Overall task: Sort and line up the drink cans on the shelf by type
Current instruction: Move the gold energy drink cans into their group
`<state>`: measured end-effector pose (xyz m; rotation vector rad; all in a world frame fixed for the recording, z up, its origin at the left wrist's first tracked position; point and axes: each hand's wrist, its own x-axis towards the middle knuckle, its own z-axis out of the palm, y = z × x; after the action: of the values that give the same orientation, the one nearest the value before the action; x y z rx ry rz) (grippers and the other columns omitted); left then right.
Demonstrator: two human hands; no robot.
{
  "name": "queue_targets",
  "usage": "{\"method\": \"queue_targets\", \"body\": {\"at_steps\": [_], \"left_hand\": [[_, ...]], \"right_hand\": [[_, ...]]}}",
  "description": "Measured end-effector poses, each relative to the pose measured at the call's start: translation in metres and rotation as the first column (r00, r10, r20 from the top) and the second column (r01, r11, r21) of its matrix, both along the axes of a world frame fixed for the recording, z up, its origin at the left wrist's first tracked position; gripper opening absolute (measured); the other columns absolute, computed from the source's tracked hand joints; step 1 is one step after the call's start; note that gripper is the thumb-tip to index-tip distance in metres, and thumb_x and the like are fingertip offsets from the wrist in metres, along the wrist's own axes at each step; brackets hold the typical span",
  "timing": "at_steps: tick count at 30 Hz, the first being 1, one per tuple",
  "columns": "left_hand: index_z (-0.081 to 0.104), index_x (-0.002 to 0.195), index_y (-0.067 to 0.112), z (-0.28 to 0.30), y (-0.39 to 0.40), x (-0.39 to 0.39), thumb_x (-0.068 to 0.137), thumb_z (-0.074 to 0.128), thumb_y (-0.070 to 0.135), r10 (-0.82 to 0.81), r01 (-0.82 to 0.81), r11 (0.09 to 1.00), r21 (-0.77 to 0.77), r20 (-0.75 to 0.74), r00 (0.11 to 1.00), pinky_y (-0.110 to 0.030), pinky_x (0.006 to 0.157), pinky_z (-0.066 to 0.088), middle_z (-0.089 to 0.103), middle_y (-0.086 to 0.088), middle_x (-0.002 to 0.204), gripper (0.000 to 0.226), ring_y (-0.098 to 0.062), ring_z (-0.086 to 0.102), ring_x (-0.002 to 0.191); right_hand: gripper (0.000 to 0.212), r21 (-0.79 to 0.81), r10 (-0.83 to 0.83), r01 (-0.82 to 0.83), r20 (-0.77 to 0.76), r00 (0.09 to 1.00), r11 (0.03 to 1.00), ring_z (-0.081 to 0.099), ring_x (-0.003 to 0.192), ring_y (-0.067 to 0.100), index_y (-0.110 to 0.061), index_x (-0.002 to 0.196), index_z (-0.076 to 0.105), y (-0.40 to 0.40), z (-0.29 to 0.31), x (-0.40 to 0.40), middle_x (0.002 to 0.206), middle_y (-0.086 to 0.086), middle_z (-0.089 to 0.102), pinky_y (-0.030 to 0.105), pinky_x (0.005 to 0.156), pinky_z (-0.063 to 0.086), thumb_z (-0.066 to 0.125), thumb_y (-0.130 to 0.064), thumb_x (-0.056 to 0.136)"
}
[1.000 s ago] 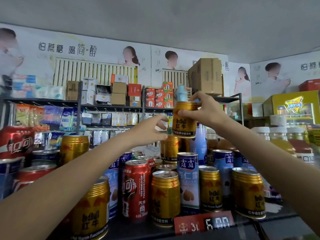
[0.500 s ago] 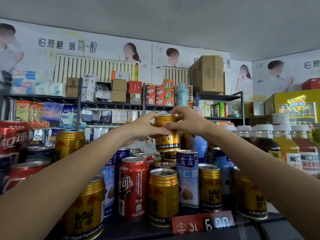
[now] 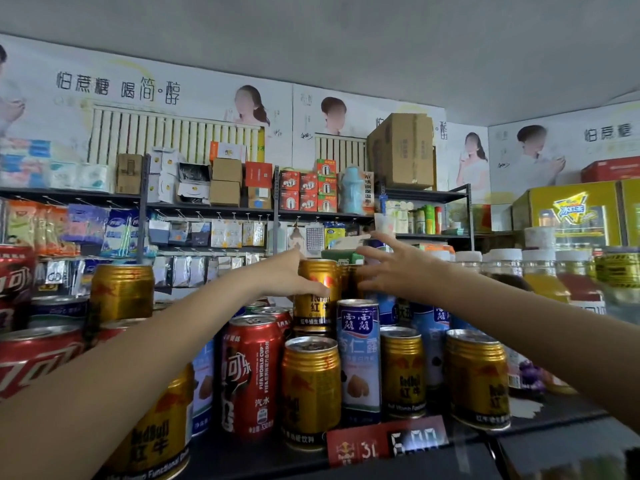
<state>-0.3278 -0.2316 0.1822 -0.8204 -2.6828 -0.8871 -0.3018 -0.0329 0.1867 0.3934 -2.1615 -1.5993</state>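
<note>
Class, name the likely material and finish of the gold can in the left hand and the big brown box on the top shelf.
Gold ribbed can: probably metal, glossy; it glints with highlights. Big brown box: seemingly cardboard, matte, with folded flaps.

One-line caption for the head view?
Left hand grips a stacked gold can while the right hand opens beside it, fingers spread.

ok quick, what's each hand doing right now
Left hand: grips the raised gold can, thumb across its front.
Right hand: open, fingers spread, holding nothing.
</note>
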Motion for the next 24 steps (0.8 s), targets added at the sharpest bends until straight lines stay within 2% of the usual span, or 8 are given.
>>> {"method": "queue_targets", "body": {"at_steps": [5, 9, 11, 13, 15, 16, 20, 24], "left_hand": [[0.033, 0.128, 0.013, 0.001, -0.001, 0.003, 0.08, 0.068, 0.037, 0.019, -0.018, 0.994, -0.106, 0.007, 1.0, -0.018, 0.07, 0.043, 0.052, 0.0, 0.11, 0.064, -0.014, 0.052, 0.096], [0.031, 0.127, 0.015, 0.006, -0.002, 0.005, 0.08, 0.067, 0.039, 0.043, -0.041, 0.98, -0.193, 0.004, 0.999, -0.02, 0.07, 0.041, 0.049, -0.001, 0.12, 0.063, -0.014, 0.048, 0.101], [0.031, 0.13, 0.015, 0.008, -0.001, 0.007, 0.08, 0.067, 0.04, 0.047, -0.048, 0.975, -0.217, -0.008, 0.999, -0.024, 0.08, 0.04, 0.044, -0.001, 0.128, 0.066, -0.016, 0.045, 0.107], [0.032, 0.133, 0.017, 0.011, -0.001, 0.009, 0.08, 0.066, 0.04, 0.021, -0.02, 0.983, -0.182, 0.007, 1.0, -0.029, 0.092, 0.036, 0.037, -0.001, 0.138, 0.068, -0.018, 0.041, 0.119], [0.037, 0.132, 0.017, 0.013, 0.001, 0.012, 0.082, 0.065, 0.037, -0.017, 0.015, 0.992, -0.126, -0.011, 1.0, -0.029, 0.094, 0.035, 0.038, -0.001, 0.137, 0.06, -0.018, 0.04, 0.122], [0.042, 0.128, 0.017, 0.014, 0.002, 0.013, 0.084, 0.064, 0.034, -0.031, 0.027, 0.994, -0.105, -0.04, 0.999, -0.028, 0.093, 0.037, 0.042, -0.002, 0.134, 0.052, -0.017, 0.043, 0.119], [0.058, 0.105, 0.017, 0.012, 0.003, 0.012, 0.085, 0.063, 0.028, -0.041, 0.029, 0.997, -0.073, -0.164, 0.986, -0.032, 0.094, 0.042, 0.054, 0.001, 0.118, 0.024, -0.016, 0.051, 0.11], [0.06, 0.108, 0.015, 0.008, 0.003, 0.013, 0.086, 0.062, 0.028, -0.045, 0.033, 0.998, -0.061, -0.214, 0.976, -0.029, 0.093, 0.041, 0.056, 0.002, 0.114, 0.025, -0.013, 0.051, 0.108]], "right_hand": [[0.051, 0.086, 0.099, -0.095, -0.048, 0.994, 0.992, 0.021, 0.138, 0.027, -0.023, 0.135, 0.038, -0.001, 0.01, -0.006, 0.142, 0.001, 0.039, 0.05, 0.114, 0.008, 0.056, -0.016, 0.088], [0.055, -0.224, 0.12, -0.19, -0.295, 0.948, 0.956, 0.033, 0.129, 0.023, -0.022, 0.133, 0.037, 0.011, 0.034, 0.013, 0.138, 0.002, 0.042, 0.042, 0.108, 0.023, 0.061, -0.024, 0.084], [0.057, -0.59, 0.107, -0.338, -0.391, 0.914, 0.733, 0.041, 0.12, 0.024, -0.017, 0.13, 0.04, 0.016, 0.045, 0.018, 0.13, 0.004, 0.049, 0.039, 0.101, 0.033, 0.065, -0.034, 0.082], [0.058, -0.886, 0.136, -0.407, -0.385, 0.913, 0.221, 0.051, 0.102, 0.022, -0.01, 0.122, 0.046, 0.015, 0.048, 0.019, 0.114, 0.005, 0.056, 0.033, 0.084, 0.045, 0.07, -0.039, 0.077], [0.05, -0.936, 0.172, -0.294, -0.327, 0.929, -0.195, 0.057, 0.084, 0.017, -0.005, 0.109, 0.053, 0.013, 0.043, 0.017, 0.1, 0.007, 0.06, 0.025, 0.066, 0.047, 0.071, -0.037, 0.076], [0.043, -0.919, 0.192, -0.223, -0.296, 0.936, -0.325, 0.058, 0.079, 0.016, -0.004, 0.104, 0.054, 0.011, 0.039, 0.014, 0.096, 0.008, 0.062, 0.023, 0.063, 0.048, 0.071, -0.034, 0.077], [0.031, -0.907, 0.191, -0.086, -0.179, 0.965, -0.413, 0.065, 0.087, 0.024, -0.003, 0.091, 0.056, 0.014, 0.017, -0.002, 0.098, 0.013, 0.066, 0.033, 0.075, 0.056, 0.072, -0.026, 0.077], [0.036, -0.895, 0.179, -0.033, -0.125, 0.976, -0.445, 0.067, 0.089, 0.029, -0.001, 0.092, 0.057, 0.017, 0.0, -0.014, 0.099, 0.018, 0.067, 0.04, 0.078, 0.057, 0.076, -0.025, 0.074]]}}
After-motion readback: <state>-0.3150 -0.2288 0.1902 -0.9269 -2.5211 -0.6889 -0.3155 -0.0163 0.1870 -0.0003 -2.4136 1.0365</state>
